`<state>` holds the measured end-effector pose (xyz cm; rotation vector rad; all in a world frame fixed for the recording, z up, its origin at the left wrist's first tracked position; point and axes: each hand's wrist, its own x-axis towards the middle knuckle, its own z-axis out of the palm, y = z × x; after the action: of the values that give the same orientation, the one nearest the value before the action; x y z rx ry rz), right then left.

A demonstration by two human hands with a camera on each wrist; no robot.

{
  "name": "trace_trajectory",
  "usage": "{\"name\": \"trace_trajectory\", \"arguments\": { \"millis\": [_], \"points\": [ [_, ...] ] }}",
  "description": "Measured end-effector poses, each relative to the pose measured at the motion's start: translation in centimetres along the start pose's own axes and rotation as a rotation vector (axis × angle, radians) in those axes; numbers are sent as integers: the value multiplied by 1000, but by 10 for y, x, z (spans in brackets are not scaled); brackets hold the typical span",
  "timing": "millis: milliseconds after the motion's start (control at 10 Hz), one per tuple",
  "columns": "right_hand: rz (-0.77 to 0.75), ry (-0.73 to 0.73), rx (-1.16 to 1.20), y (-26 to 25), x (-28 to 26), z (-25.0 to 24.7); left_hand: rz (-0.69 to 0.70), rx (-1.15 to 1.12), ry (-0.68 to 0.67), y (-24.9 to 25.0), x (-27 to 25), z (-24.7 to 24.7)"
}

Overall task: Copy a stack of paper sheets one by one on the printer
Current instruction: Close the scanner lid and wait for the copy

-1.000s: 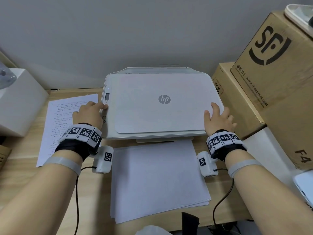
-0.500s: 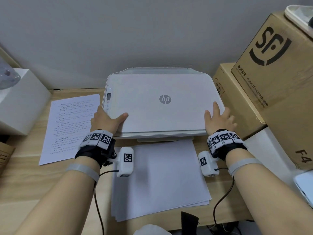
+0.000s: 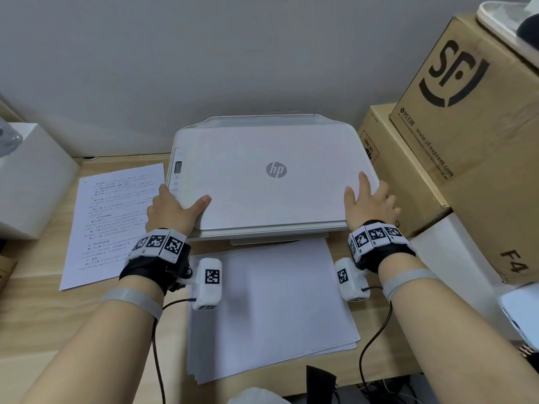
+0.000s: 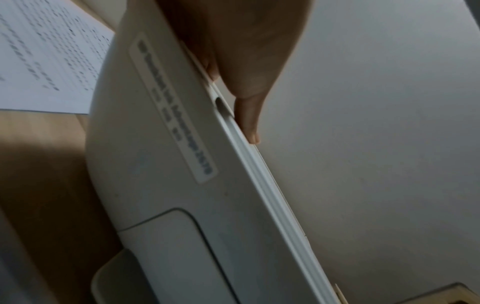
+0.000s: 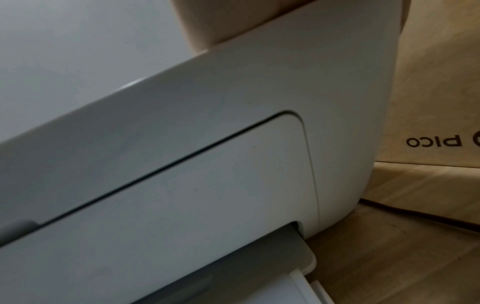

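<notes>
The white HP printer (image 3: 274, 176) sits at the back of the desk with its lid down. My left hand (image 3: 180, 205) holds the lid's front left corner. The thumb lies on top, and in the left wrist view a fingertip of the left hand (image 4: 210, 70) tucks against the lid's front seam. My right hand (image 3: 370, 199) rests flat on the lid's front right corner with its fingers spread. A printed sheet (image 3: 116, 217) lies left of the printer. A stack of blank-faced sheets (image 3: 271, 310) lies in front of it, between my wrists.
Cardboard boxes (image 3: 466, 126) are piled hard against the printer's right side, with a lower box (image 3: 402, 182) touching my right hand's side. A white box (image 3: 29, 182) stands at the far left. The wall is close behind the printer. Wrist cables hang over the desk's front edge.
My left hand has left the control panel and moved right to the lid's front left corner, thumb onto the lid. The right hand has stayed put.
</notes>
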<state>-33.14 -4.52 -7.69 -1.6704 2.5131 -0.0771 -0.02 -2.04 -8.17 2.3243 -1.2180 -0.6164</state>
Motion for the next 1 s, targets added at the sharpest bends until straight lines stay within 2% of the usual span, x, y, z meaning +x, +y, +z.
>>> {"name": "trace_trajectory", "arguments": {
  "millis": [1000],
  "points": [
    [4,13,2,0,0,1,-7,13,3,-1,-1,0]
  ]
}}
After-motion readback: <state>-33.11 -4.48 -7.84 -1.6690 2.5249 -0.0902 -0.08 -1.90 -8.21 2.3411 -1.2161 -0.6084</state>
